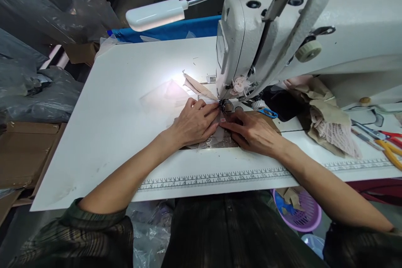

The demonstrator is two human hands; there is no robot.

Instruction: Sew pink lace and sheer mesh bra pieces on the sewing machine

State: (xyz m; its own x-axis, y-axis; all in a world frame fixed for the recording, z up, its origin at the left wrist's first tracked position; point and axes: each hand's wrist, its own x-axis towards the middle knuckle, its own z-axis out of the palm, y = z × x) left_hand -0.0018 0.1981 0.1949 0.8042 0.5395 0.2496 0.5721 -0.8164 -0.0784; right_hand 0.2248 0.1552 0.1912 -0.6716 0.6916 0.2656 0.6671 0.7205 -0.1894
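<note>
My left hand point(197, 122) lies left of the presser foot point(226, 106), its fingers bent and pressed together on a thin sheer fabric point(216, 137). From the other side my right hand point(254, 132) holds the same fabric by its edge, index finger stretched towards the left fingertips. Both hands are close in front of the needle of a white sewing machine point(235, 46). A beige strip of cloth point(199, 86) sticks out behind the left hand. Pale sheer material spreads over the table to the left. The fingers partly hide the fabric at the needle.
A lamp point(157, 14) hangs above the white table point(109, 134). At right lie a dark phone-like object point(281, 102), bundled beige and lace cloth point(333, 121), and orange-handled scissors point(387, 150). A printed ruler point(207, 182) runs along the front edge. Below stands a purple basket point(314, 213).
</note>
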